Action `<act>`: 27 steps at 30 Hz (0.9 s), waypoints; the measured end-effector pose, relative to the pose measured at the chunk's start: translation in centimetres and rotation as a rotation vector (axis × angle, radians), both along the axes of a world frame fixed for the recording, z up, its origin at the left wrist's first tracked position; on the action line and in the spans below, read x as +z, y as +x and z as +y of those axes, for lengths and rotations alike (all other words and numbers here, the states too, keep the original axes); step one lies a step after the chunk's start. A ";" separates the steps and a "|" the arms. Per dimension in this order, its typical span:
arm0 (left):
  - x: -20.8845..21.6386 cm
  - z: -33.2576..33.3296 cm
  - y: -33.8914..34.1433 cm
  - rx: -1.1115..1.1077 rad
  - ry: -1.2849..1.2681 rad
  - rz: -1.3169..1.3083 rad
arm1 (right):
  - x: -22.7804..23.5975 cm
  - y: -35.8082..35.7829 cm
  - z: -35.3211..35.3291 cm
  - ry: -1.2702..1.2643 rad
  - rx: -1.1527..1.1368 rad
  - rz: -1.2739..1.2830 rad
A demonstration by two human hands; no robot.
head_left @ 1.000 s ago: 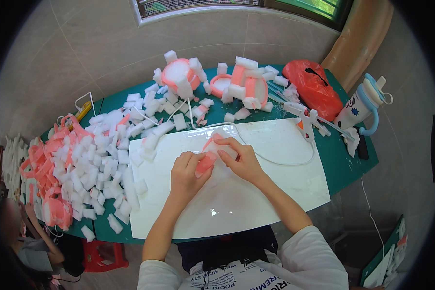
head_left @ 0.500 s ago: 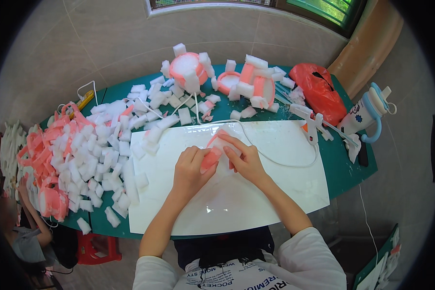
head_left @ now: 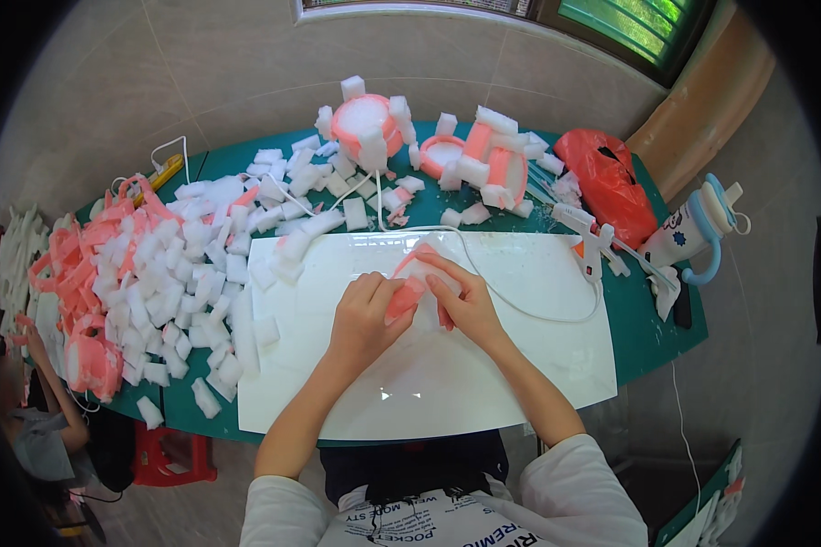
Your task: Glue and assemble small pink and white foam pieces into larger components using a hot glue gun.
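Over the white board (head_left: 493,392), both hands hold a pink foam piece (head_left: 404,299) with a curved band and a pale middle. My left hand (head_left: 367,321) is closed on its left side, thumb and fingers pinching the pink flap. From the right, my right hand (head_left: 468,305) grips the band, its index finger along the upper edge and its thumb near the middle. My fingers hide part of the piece. To the left of my left hand, a small white foam block (head_left: 266,331) lies on the board.
A heap of white foam blocks (head_left: 169,292) and pink foam pieces (head_left: 73,264) covers the left. Foam assemblies (head_left: 365,118) stand at the back. At right are a glue gun (head_left: 588,239) with a white cord, a red plastic bag (head_left: 607,191) and a tumbler (head_left: 680,232). Another person's arm (head_left: 53,378) shows far left.
The whole view has shifted slightly. Both hands keep their hold on the pink foam piece, with barely any movement of the fingers.
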State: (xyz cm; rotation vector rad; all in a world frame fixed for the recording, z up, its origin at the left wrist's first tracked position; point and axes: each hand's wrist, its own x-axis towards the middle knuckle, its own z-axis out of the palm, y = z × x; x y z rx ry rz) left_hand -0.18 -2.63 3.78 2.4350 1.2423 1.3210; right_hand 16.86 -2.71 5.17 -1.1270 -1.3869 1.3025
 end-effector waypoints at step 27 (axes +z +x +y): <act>0.6 0.0 0.3 -0.006 0.005 -0.002 | -1.4 -0.3 0.1 0.299 -0.130 -0.129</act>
